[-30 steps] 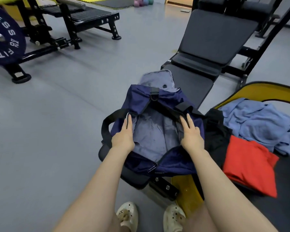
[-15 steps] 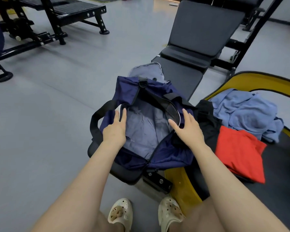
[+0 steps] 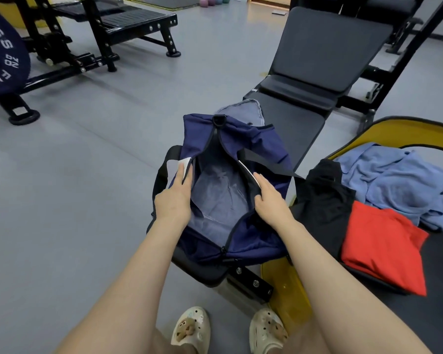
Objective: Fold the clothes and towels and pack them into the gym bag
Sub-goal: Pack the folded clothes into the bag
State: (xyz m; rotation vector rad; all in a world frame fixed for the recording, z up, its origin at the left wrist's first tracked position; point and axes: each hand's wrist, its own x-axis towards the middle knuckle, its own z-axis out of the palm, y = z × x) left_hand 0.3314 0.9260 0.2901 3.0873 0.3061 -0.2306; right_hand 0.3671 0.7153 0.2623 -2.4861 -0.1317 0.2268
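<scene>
On a grey gym floor [image 3: 87, 175], the navy gym bag [image 3: 241, 226] sits unzipped at the near end of the black desk [image 3: 292, 123], left hand [image 3: 173, 203] and right hand [image 3: 271, 203] fingers pinching its rims apart, clothes [image 3: 384, 241] piled beside

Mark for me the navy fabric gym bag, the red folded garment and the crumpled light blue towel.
Navy fabric gym bag [image 3: 251, 241]: head view, near right side panel.
Red folded garment [image 3: 384, 246]: head view, middle of its top face.
Crumpled light blue towel [image 3: 394, 185]: head view, centre of the heap.
</scene>
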